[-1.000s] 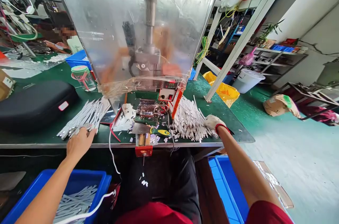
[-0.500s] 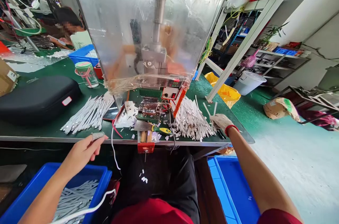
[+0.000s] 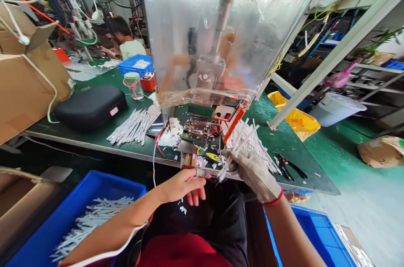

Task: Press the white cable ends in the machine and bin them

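My right hand [image 3: 257, 172], in a whitish glove with a red cuff, is closed round a bunch of white strips [image 3: 224, 168] at the bench's front edge. Behind it lies a pile of similar strips [image 3: 252, 140]. My bare left hand [image 3: 187, 185] hangs just below the edge, fingers apart and nothing visible in them; a grey wrap covers one finger. Close by are a yellow-and-green handle [image 3: 210, 156] and a small metal fixture [image 3: 198, 126] under the press. Pliers [image 3: 290, 168] with dark handles rest at the right.
A clear shield [image 3: 195, 27] stands over the press. More white strips [image 3: 131, 128] lie left, beside a black case [image 3: 91, 105] and a jar [image 3: 134, 86]. Blue bins [image 3: 94, 180] flank my legs. A co-worker [image 3: 126, 39] sits at the far left.
My right hand has moved left and toward me from the pile's right side, now holding a bunch of strips. My left hand has moved right, toward it. The view has turned left.
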{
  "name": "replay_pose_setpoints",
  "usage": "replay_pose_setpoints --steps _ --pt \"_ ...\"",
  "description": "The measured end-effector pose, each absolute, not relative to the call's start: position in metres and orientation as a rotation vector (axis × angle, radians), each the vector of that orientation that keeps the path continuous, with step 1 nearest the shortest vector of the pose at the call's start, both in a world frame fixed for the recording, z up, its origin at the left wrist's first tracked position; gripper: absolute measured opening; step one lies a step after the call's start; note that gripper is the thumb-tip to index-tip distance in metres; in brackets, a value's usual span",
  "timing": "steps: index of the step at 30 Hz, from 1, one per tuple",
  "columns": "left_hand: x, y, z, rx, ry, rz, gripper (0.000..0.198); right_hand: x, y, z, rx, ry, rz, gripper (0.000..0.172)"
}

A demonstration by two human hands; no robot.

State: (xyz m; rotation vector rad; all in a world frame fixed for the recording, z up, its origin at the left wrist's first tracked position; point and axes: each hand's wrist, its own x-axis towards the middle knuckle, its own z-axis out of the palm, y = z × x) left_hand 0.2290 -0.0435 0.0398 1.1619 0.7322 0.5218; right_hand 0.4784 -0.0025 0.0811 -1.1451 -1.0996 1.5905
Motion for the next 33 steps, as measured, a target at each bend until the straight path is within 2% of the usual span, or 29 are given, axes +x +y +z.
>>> replay_pose_setpoints --steps 6,11,25,33 --pt "0.246 -0.046 0.022 1.059 0.834 0.708 0.052 0.431 -0.007 0.076 -1.196 -1.343 1.496 0.038" --pt "0.233 -0.054 0.016 1.097 0.928 0.704 0.058 0.418 -0.007 0.078 -1.275 -1.477 1.446 0.037" --pt "0.230 -0.064 0.018 0.865 0.893 0.748 0.058 0.405 -0.005 0.059 -1.250 -1.457 1.503 0.034" --pt "0.233 -0.069 0.009 0.727 0.886 0.826 0.050 0.392 0.017 0.038 -1.083 -1.225 1.797 0.034"
